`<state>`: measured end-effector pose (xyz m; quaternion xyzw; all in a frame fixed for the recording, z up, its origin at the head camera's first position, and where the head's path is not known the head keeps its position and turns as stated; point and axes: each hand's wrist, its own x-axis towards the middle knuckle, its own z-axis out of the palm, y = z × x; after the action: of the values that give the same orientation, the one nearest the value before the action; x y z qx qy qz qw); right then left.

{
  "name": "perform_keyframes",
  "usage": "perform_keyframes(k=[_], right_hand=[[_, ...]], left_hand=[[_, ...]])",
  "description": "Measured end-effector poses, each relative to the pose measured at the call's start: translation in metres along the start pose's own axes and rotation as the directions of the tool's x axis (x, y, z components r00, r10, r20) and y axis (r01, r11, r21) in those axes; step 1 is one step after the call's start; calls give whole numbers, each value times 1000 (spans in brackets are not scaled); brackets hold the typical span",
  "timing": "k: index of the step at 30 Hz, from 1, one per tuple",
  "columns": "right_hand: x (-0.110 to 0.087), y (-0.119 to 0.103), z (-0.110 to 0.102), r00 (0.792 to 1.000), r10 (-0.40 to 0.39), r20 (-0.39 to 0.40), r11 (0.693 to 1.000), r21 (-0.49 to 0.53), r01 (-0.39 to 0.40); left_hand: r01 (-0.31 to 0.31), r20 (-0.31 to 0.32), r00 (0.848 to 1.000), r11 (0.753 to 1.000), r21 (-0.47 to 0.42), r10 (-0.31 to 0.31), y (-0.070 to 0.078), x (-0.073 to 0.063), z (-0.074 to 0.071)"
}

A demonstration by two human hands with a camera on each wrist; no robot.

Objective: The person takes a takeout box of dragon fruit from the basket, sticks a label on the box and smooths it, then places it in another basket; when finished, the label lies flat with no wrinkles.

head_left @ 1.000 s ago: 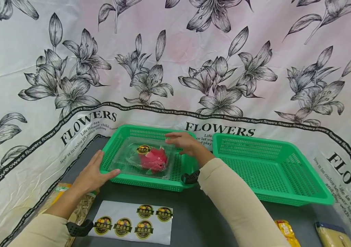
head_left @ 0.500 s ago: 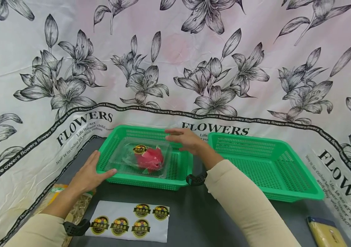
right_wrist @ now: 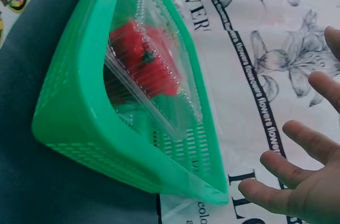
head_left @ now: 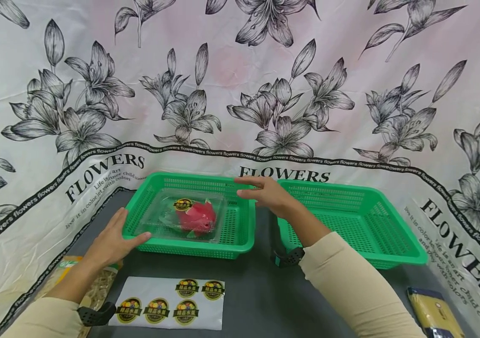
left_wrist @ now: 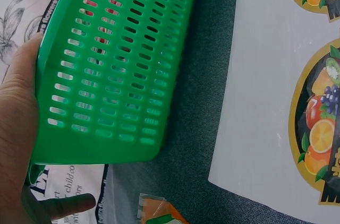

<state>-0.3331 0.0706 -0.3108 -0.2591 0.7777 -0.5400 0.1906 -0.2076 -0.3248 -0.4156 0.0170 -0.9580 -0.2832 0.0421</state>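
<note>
In the head view, a clear plastic clamshell box holds a red dragon fruit and bears a round black-and-gold sticker on its lid. The box lies inside the left green basket. At that basket's left end is my left hand, its thumb extended over the front rim; the left wrist view shows the hand touching the rim. My right hand hovers beyond the basket's right end. Its spread fingers hold nothing in the right wrist view.
A second green basket stands to the right. In front lies a white sheet with several round stickers. A bag of dried strips sits under my left forearm, and a yellow-and-blue packet lies at the right.
My right hand has moved right, away from the clamshell box and past the left basket's end. My left hand stays by the rim. The head view has turned slightly right.
</note>
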Motion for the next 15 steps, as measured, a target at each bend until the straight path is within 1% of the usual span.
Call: perform_keyframes(k=[5, 9, 15], right_hand=[[-20, -1, -3, 999, -25, -20, 999, -37, 24], [-37, -3, -2, 998, -54, -33, 995, -90, 51], [-60, 1, -4, 993, -94, -72, 981, -179, 80]], left_hand=[[-4, -5, 1000, 1000, 2, 4, -1, -1, 1], [-14, -16, 1000, 1000, 4, 14, -2, -1, 0], [-21, -11, 1000, 1000, 1, 21, 1, -1, 1]])
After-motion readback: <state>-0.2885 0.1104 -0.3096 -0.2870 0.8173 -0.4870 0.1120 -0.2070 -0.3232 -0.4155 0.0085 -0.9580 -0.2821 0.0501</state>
